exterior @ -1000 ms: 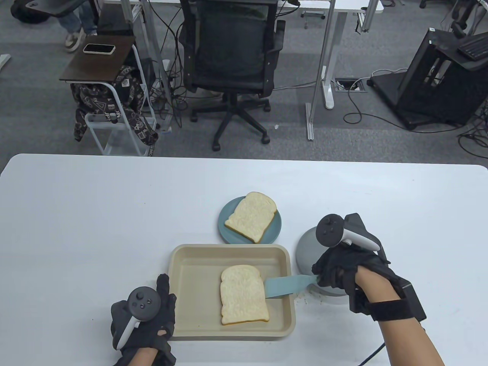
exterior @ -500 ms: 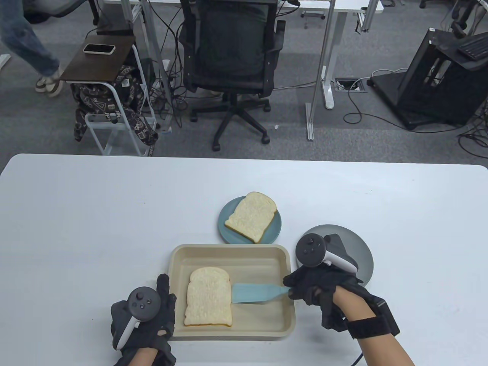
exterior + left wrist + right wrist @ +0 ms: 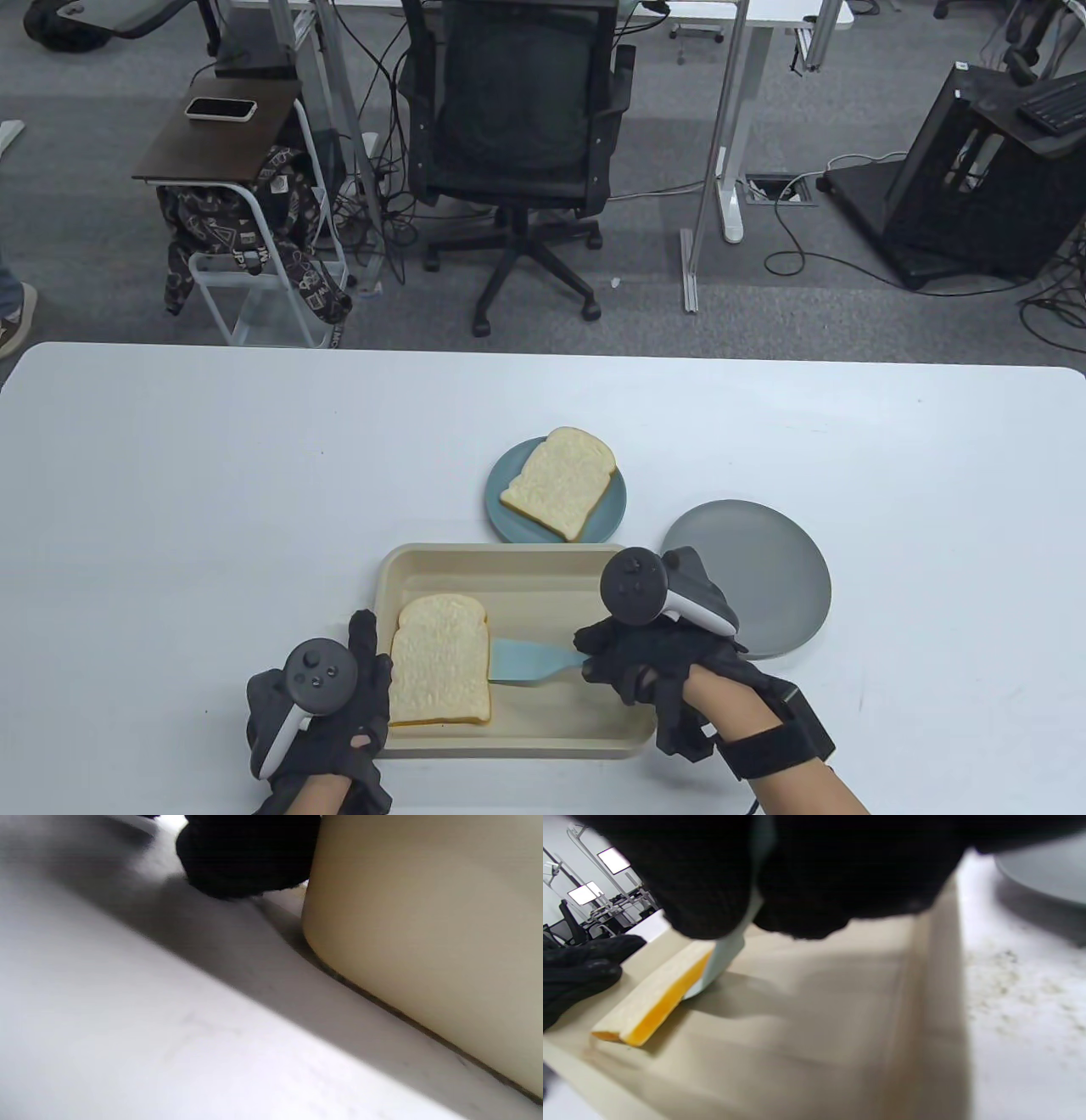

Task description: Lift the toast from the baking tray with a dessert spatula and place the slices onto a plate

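A toast slice (image 3: 439, 660) lies at the left end of the beige baking tray (image 3: 543, 569), its left edge against the tray wall. My right hand (image 3: 632, 662) grips the handle of the pale blue dessert spatula (image 3: 530, 662); the blade tip sits under the slice's right edge (image 3: 655, 997). My left hand (image 3: 339, 705) rests with straight fingers against the tray's left wall (image 3: 424, 942). Another toast slice (image 3: 560, 482) lies on the teal plate (image 3: 615, 505) behind the tray. An empty grey plate (image 3: 755, 577) sits to the right.
The white table (image 3: 212, 509) spreads wide on the left and right. Crumbs lie on the table between the tray and the grey plate (image 3: 1009, 993). An office chair (image 3: 513, 127) and a side table with a phone (image 3: 219, 109) stand beyond the far edge.
My right hand has pushed the spatula leftward, sliding the toast from the tray's middle to its left wall. The grey plate is now uncovered. The left hand has stayed put.
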`<state>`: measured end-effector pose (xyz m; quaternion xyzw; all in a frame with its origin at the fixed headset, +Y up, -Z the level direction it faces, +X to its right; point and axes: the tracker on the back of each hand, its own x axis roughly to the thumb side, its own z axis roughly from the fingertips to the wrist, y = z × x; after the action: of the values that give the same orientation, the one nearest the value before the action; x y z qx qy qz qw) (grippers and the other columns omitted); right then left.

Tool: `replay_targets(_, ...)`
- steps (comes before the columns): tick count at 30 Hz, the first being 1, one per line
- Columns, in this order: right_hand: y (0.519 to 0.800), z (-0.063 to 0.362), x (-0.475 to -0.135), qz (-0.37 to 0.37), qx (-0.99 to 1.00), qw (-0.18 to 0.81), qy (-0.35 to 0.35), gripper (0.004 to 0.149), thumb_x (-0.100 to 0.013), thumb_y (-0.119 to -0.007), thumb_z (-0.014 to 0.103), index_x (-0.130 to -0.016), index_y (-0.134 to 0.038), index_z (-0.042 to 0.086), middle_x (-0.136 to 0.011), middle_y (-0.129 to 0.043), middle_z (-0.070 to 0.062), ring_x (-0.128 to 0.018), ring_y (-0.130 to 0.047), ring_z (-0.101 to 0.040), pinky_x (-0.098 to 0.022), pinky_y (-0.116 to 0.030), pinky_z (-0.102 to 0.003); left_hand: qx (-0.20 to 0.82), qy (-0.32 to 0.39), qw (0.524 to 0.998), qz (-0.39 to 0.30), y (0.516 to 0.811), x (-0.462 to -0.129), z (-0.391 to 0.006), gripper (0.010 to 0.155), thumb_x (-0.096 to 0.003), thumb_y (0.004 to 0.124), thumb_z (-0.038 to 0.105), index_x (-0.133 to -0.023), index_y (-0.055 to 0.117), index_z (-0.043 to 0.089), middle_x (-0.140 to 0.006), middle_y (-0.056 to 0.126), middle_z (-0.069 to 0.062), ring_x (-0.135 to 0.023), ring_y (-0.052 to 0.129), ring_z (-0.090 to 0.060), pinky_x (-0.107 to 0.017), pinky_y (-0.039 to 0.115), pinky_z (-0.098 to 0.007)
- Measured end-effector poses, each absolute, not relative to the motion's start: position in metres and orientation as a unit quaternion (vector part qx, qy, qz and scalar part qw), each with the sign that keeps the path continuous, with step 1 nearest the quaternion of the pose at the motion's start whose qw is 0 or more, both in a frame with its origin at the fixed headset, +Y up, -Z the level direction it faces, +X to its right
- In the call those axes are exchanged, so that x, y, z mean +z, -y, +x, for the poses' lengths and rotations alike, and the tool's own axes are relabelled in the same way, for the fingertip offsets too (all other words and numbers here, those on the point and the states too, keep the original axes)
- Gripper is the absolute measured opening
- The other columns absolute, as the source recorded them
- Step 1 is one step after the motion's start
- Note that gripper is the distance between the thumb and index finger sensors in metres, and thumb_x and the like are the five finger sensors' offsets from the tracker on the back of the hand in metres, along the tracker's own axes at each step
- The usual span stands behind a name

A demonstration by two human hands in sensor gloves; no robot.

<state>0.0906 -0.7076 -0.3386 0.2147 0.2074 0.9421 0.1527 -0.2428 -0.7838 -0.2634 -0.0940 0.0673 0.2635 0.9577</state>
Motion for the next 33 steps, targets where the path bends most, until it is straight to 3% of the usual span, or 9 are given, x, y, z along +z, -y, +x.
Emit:
replay_targets(14,0.718,0.051,-0.327,0.231,0.941,0.165,-0.184,0.050,-0.037,-0.088,0.039,-0.081,-0.086,0.015,-0.047,-0.102,-0.005,-0.008,-0.098,-0.017,0.005,-0.088,-0.031,0.265,-0.067,0.957,-0.094,0.784,-0.263,-0.243,0.064,-0.0601,0.059,0.041,-0.114,0.035,0.017,-0.074,0.086,-0.001,-0.047,0.093,-0.022,-0.077,0.041,-0.069)
replay_targets(25,0.725,0.060,-0.316,0.234,0.941,0.194,-0.151,0.050,-0.037,-0.087,0.039,-0.081,-0.086,0.016,-0.047,-0.101,-0.004,-0.007,-0.097,-0.015,0.006,-0.088,-0.029,0.266,-0.068,0.957,-0.095,0.784,-0.263,-0.243,0.064,-0.0600,0.059,0.041,-0.114,0.035,0.017,-0.074,0.086,-0.001,-0.048,0.093,-0.022,-0.077,0.040,-0.069)
replay_targets(33,0.710,0.080,-0.313,0.227,0.943,0.204,-0.131,0.050,-0.037,-0.087,0.039,-0.081,-0.086,0.016,-0.046,-0.102,-0.004,-0.007,-0.097,-0.016,0.006,-0.088,-0.029,0.271,-0.068,0.955,-0.096,0.784,-0.263,-0.243,0.064,-0.0599,0.058,0.041,-0.114,0.035,0.018,-0.074,0.086,-0.001,-0.048,0.093,-0.022,-0.077,0.040,-0.069)
